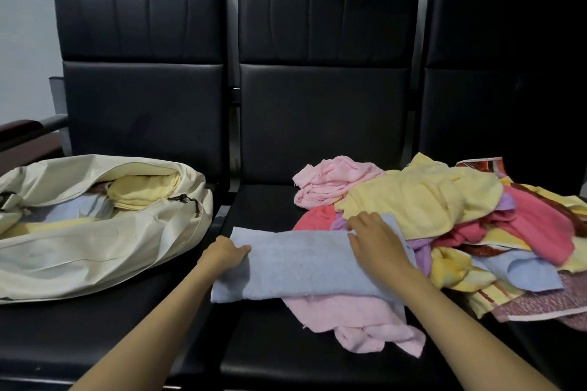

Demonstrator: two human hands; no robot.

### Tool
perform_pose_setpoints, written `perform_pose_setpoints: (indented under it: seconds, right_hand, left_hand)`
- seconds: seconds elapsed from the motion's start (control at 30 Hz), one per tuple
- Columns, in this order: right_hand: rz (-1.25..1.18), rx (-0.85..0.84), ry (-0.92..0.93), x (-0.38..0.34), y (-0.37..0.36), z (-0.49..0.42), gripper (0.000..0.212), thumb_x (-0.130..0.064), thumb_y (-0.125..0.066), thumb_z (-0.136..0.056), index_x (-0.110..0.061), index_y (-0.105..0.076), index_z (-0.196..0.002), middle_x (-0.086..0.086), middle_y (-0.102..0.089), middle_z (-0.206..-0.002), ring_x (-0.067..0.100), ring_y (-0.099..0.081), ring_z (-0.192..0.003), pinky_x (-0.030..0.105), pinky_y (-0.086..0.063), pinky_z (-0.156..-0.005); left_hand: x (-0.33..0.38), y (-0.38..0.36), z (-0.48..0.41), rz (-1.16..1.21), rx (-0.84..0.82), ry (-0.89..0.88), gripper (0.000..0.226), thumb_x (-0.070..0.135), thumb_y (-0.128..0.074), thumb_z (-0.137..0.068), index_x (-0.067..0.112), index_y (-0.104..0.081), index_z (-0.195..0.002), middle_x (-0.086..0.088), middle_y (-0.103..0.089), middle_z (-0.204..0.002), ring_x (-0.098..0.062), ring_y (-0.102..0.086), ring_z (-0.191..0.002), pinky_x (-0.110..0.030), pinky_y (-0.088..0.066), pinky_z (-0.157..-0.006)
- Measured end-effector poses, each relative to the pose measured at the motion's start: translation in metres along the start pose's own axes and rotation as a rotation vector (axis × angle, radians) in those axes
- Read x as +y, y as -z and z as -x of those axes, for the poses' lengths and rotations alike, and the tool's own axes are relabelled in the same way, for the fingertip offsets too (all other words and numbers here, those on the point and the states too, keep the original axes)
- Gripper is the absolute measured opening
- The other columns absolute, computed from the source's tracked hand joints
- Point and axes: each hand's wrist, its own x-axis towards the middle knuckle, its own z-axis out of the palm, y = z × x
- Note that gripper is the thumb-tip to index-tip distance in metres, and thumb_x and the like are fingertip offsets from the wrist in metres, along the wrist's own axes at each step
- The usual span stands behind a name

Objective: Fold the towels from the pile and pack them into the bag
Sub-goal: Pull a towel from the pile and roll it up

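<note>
free: black seat (pixel 263 203) strip between bag (pixel 95 257) and towel pile (pixel 444 200) | blocked: bag left, towel pile right, backrests (pixel 324 111) behind

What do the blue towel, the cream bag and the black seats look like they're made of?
Blue towel: likely cotton terry, matte, fuzzy nap.
Cream bag: smooth woven or coated fabric, creased, slight sheen.
Black seats: probably leather or vinyl, smooth, soft glare on stitched panels.
</note>
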Motion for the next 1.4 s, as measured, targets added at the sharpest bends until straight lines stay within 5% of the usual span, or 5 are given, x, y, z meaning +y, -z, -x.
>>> perform_pose_setpoints:
  seconds: [0.43, 0.6, 0.87, 1.1, 1.4]
  right_hand:
    - [-0.088, -0.525, 0.032, -0.029, -0.019, 0.022, 0.051, -0.044, -0.021, -0.104, -0.029, -0.018, -0.153, -0.006, -0.018, -0.159, 0.011, -0.013, -0.146, 0.031, -0.007, -0.119]
    - [-0.056, -0.578, 0.020, -0.030, -0.021, 0.022, 0.057, -0.049, -0.013, -0.100, -0.030, -0.009, -0.154, -0.007, -0.010, -0.160, 0.012, -0.006, -0.148, 0.035, -0.001, -0.120]
    - [-0.141, -0.569, -0.005, -0.030, -0.018, 0.022, 0.053, -0.048, -0.021, -0.103, -0.031, -0.015, -0.153, -0.008, -0.013, -0.160, 0.010, -0.008, -0.147, 0.034, 0.000, -0.120]
    - [-0.202, -0.581, 0.015, -0.022, 0.000, 0.016, 0.051, -0.044, -0.031, -0.103, -0.022, -0.031, -0.149, -0.003, -0.029, -0.155, 0.013, -0.024, -0.142, 0.027, -0.015, -0.116]
    - [-0.296, -0.440, -0.206, 0.023, 0.024, 0.014, 0.028, -0.013, -0.044, -0.099, -0.001, -0.063, -0.115, 0.014, -0.063, -0.121, 0.027, -0.056, -0.113, 0.033, -0.041, -0.094]
  left_hand:
    - [0.005, 0.012, 0.025, 0.649, 0.023, -0.263, 0.021, 0.025, -0.071, -0.081, 0.009, -0.059, -0.086, -0.002, -0.063, -0.079, -0.015, -0.058, -0.073, -0.026, -0.044, -0.066]
    - [0.008, 0.015, 0.027, 0.587, 0.217, -0.325, 0.021, 0.029, -0.060, -0.091, 0.009, -0.055, -0.093, -0.005, -0.061, -0.084, -0.017, -0.054, -0.075, -0.029, -0.045, -0.067]
    - [-0.004, 0.005, 0.019, 0.350, 0.067, -0.084, 0.044, 0.025, -0.045, -0.099, -0.006, -0.030, -0.128, -0.024, -0.053, -0.122, -0.039, -0.054, -0.109, -0.037, -0.041, -0.080]
    - [0.030, 0.035, 0.040, 0.590, 0.050, -0.333, 0.021, 0.011, -0.053, -0.091, 0.021, -0.068, -0.101, 0.000, -0.064, -0.108, -0.016, -0.058, -0.103, -0.027, -0.044, -0.085]
    - [0.149, 0.008, 0.103, 0.423, -0.132, -0.613, 0.045, 0.010, -0.056, -0.086, 0.023, -0.059, -0.129, -0.007, -0.059, -0.125, -0.020, -0.058, -0.107, -0.025, -0.046, -0.082]
